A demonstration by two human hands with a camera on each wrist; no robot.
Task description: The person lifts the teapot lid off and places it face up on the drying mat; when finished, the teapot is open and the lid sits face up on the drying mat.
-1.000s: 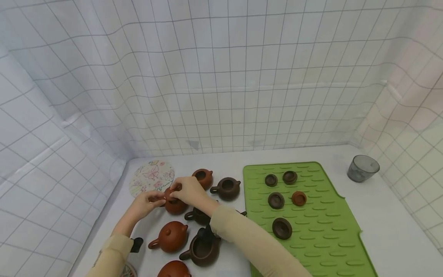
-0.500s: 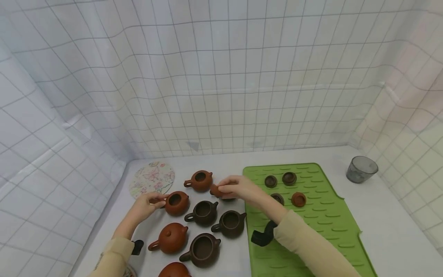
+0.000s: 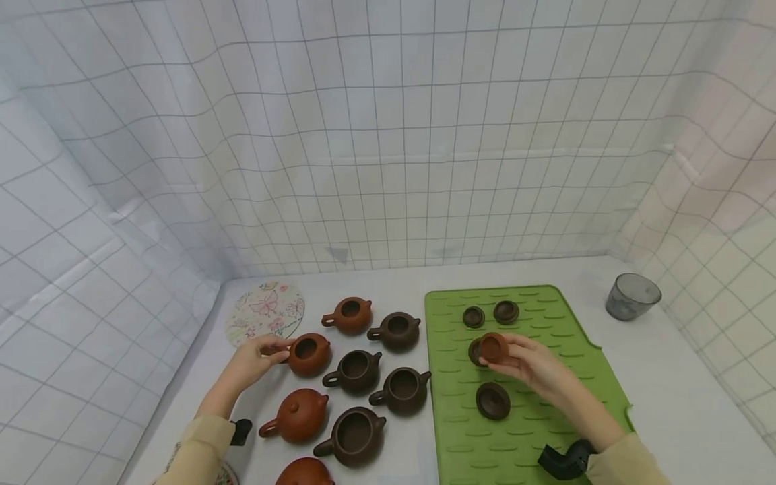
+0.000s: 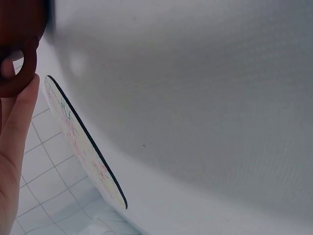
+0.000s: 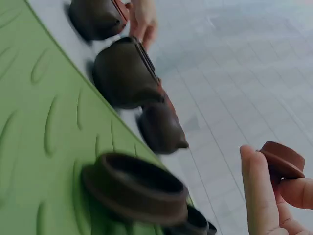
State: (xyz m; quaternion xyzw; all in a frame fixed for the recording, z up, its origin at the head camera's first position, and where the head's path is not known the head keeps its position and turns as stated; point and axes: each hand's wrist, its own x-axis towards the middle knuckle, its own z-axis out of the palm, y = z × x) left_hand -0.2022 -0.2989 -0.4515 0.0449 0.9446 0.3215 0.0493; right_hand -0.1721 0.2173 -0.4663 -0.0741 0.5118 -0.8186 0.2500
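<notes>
Though contact's half-hidden, right hand (image 3: 539, 366) pinches lid (image 3: 494, 349).

"What's the left hand (image 3: 257, 359) at?"
"Gripping an open reddish teapot (image 3: 312, 366) at its handle side."
"And the right hand (image 3: 536, 367)?"
"Holding a reddish lid (image 3: 494, 349) over the green mat (image 3: 570, 357), partly hiding a dark lid (image 3: 475, 352)."

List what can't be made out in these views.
Head: nearest red teapot, cut off by bottom edge.
Head: dark lid, partly hidden by held red lid.
Head: green mat beneath right hand, hidden by it.
Left wrist: gripped teapot, cut off by top and left edges.
</notes>
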